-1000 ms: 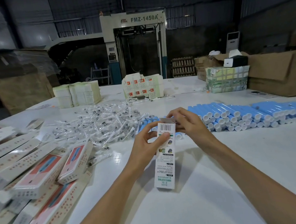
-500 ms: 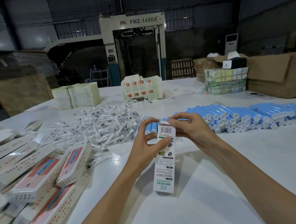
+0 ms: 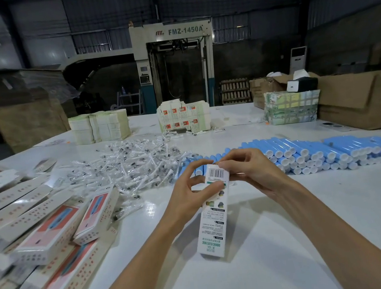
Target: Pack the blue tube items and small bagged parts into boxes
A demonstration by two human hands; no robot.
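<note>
The narrow white box stands tilted over the bare middle of the worktop, held only near its top. The left grip pinches it just under the barcode, thumb on the printed face and fingers behind, while the right grip is curled onto the top end, fingertips at the flap. From where I stand, this looks like the closing of the top, and that is where trouble could come. The flap might crease or miss its slot if pressed askew, and I cannot see whether the contents sit fully down inside. With the long lower part unsupported, a hard push could also make the box twist or slip through the pinch. The blue tubes lie stacked just behind the hands, so a jolt could set them rolling, and the bagged parts heaped nearby could get scattered.
</note>
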